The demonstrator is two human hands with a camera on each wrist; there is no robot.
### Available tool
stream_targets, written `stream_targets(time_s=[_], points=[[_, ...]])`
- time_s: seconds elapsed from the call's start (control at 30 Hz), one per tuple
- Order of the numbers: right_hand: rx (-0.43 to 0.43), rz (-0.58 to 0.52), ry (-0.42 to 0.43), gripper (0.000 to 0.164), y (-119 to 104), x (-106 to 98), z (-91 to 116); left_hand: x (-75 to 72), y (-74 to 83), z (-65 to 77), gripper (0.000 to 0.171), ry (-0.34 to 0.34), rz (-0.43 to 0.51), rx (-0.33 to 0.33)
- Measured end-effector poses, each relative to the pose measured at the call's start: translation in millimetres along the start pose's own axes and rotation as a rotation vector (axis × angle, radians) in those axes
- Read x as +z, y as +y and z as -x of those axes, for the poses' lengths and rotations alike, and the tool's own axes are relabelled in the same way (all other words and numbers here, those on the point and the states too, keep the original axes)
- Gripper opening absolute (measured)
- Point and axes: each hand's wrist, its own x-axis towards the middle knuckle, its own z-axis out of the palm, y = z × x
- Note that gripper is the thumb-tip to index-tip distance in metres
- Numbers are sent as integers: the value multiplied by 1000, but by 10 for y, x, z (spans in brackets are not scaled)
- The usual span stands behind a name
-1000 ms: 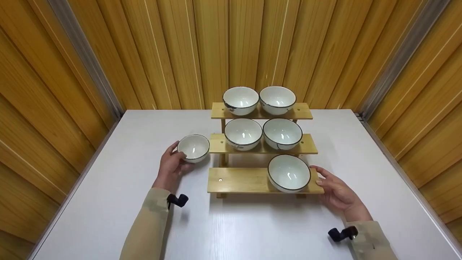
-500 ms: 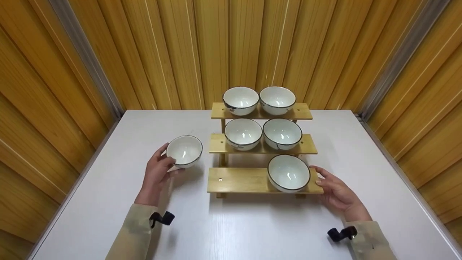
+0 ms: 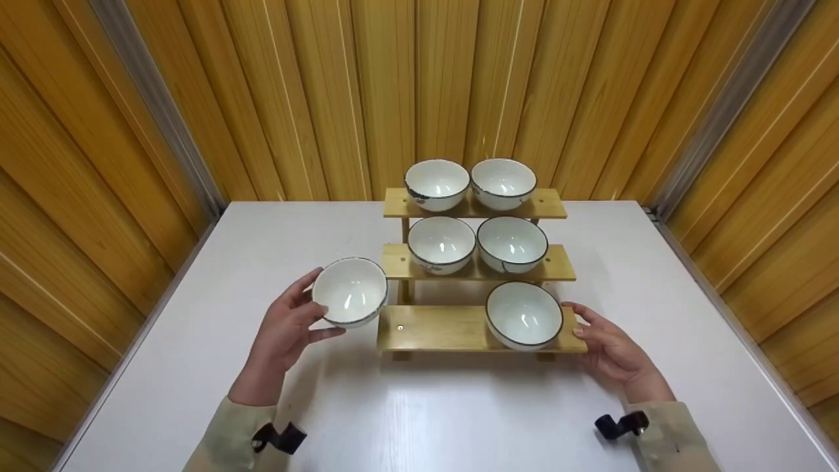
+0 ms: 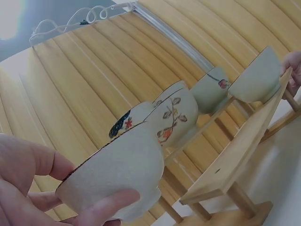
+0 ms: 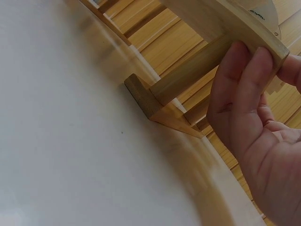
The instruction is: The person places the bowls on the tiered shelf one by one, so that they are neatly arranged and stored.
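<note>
My left hand (image 3: pixel 288 322) grips a white dark-rimmed bowl (image 3: pixel 352 293) by its left side, thumb at the rim and fingers beneath. This bowl is held up off the table, just left of the bottom step of a three-tier wooden stand (image 3: pixel 432 328). In the left wrist view the held bowl (image 4: pixel 117 169) shows a plain white outside. With my right hand (image 3: pixel 613 344) I pinch the right end of the stand's bottom step; in the right wrist view, fingers (image 5: pixel 254 80) press its underside. One bowl (image 3: pixel 524 316) sits on that step's right half.
Two bowls (image 3: pixel 442 242) (image 3: pixel 512 242) stand side by side on the middle step, and two more (image 3: pixel 438 183) (image 3: pixel 503 183) on the top one. The stand rests on a white table (image 3: pixel 446 413) enclosed by wood-patterned walls (image 3: pixel 380 98).
My left hand first drew the bowl left and nearer, away from the stand. Then it brought the bowl right and closer to the bottom step. My right hand stayed put.
</note>
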Motion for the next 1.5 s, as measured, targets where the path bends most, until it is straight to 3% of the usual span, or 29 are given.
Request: stream_targets(time_s=[0.33, 0.87, 1.2, 1.5], points=[[9, 25, 41, 55, -2, 13, -7, 390, -81, 92, 72, -149, 19, -25], [10, 33, 21, 57, -7, 20, 1, 938, -239, -17, 74, -339, 10, -48], [7, 35, 37, 54, -23, 28, 9, 1081, -321, -78, 77, -371, 38, -61], [12, 29, 36, 54, -11, 26, 4, 1085, -322, -92, 76, -399, 24, -65]])
